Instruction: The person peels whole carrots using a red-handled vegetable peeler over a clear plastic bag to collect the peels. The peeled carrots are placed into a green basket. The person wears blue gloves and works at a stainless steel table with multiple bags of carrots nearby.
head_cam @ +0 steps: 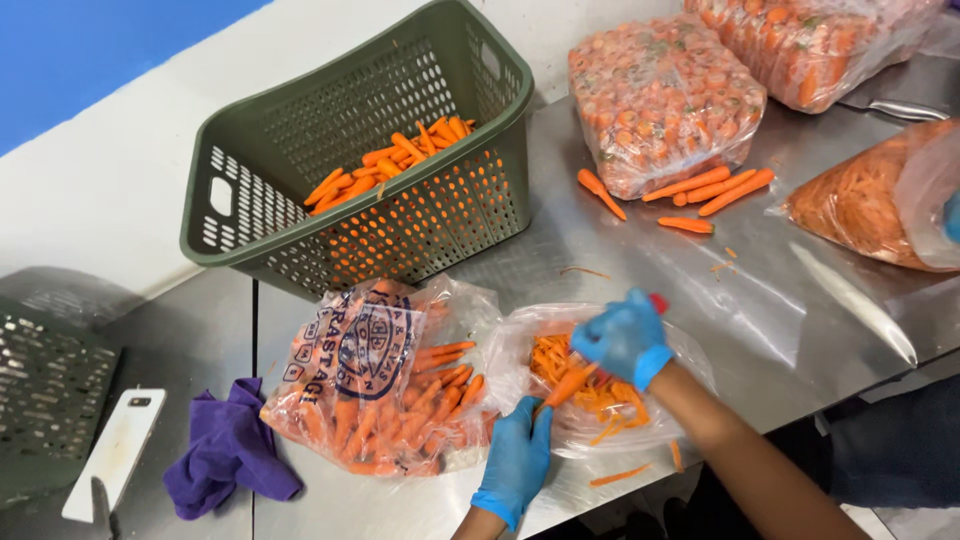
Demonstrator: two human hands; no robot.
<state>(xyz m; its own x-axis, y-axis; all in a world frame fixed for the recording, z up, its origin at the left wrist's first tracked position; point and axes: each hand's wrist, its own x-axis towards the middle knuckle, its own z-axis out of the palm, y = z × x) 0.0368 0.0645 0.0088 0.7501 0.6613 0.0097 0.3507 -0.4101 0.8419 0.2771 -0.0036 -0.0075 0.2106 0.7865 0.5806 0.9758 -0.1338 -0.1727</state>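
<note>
Both my hands wear blue gloves. My right hand point(624, 338) grips a peeler with a red end and works it along a small carrot point(566, 386) over an open clear bag of orange peelings point(590, 395). My left hand point(516, 458) holds the lower end of that carrot at the bag's near edge. To the left of the hands lies a printed clear bag of whole carrots point(385, 400).
A green perforated basket point(360, 215) holding peeled carrots stands at the back of the steel table point(780, 300). Sealed carrot bags point(660, 95) and loose carrots point(710, 188) lie at right. A purple cloth point(228, 450) and a white cleaver point(115, 455) lie at left.
</note>
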